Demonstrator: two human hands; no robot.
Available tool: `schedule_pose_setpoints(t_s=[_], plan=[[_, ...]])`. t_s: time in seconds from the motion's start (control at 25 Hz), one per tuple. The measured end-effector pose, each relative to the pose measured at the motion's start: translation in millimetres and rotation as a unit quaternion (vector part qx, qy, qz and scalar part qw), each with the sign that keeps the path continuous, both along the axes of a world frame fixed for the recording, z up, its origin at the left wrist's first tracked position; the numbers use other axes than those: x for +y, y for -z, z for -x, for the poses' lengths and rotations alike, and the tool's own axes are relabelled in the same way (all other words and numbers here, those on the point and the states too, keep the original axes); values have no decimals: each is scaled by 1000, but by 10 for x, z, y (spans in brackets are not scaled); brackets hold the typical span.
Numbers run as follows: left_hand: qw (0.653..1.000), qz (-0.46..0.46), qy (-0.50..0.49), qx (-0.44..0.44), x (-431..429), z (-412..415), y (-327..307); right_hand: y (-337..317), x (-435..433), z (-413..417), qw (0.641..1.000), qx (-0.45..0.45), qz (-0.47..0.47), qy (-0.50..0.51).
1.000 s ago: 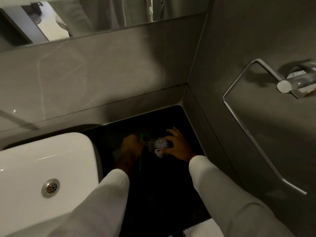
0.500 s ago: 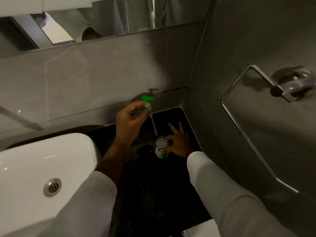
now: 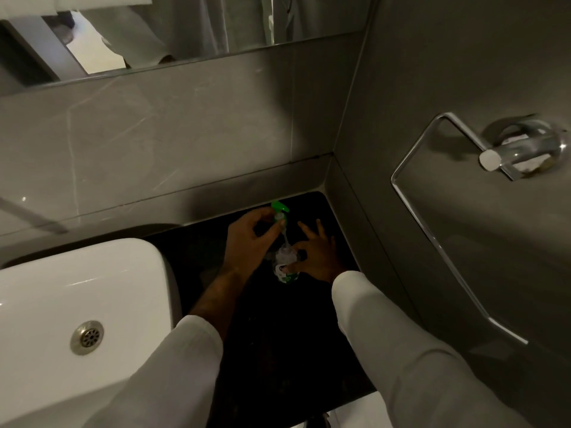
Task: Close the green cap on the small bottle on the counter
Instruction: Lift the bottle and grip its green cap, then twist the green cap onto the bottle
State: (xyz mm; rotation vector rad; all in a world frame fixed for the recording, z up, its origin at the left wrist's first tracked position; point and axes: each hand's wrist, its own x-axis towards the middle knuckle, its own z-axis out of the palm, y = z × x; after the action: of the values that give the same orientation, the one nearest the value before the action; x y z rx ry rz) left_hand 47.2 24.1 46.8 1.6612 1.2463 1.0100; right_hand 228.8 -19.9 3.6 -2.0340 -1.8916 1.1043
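A small clear bottle (image 3: 285, 265) with a green-and-white label stands on the dark counter (image 3: 278, 335) near the corner. My right hand (image 3: 318, 253) steadies the bottle from its right side, thumb on the label, fingers partly spread. My left hand (image 3: 250, 239) pinches the green pump cap (image 3: 279, 208) by its collar, held above and slightly behind the bottle. The cap's thin tube (image 3: 285, 234) slants down into the bottle's open neck. The cap is off the neck.
A white basin (image 3: 77, 304) with a metal drain (image 3: 87, 337) sits to the left. Grey tiled walls close the back and right. A chrome towel ring (image 3: 457, 242) juts from the right wall. A mirror (image 3: 185, 29) runs above.
My left hand first lifted the green cap high out of the bottle, then lowered it; now its tube enters the neck. My right hand stays on the bottle.
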Motion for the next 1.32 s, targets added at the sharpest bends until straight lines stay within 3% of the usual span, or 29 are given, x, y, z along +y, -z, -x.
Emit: schedule_pose_setpoints(t_s=[0.24,0.36,0.48,0.72,1.08,1.32], plan=[[990,53,92,87,-159,71,229,-3,-16,15,1000,11,-16,-1],[991,59,97,77,-203,78,272,6,-28,26,1000,15,-16,3],[988,53,71,126,-221,24,276,11,-36,49,1000,12,-20,8],[977,165,131,36,-198,46,269,12,-69,-4,1000,-9,-12,9],[985,82,96,119,-163,-29,321,18,-85,50,1000,12,-23,15],[992,114,-47,32,-353,-64,398,19,-93,128,999,4,-27,36]])
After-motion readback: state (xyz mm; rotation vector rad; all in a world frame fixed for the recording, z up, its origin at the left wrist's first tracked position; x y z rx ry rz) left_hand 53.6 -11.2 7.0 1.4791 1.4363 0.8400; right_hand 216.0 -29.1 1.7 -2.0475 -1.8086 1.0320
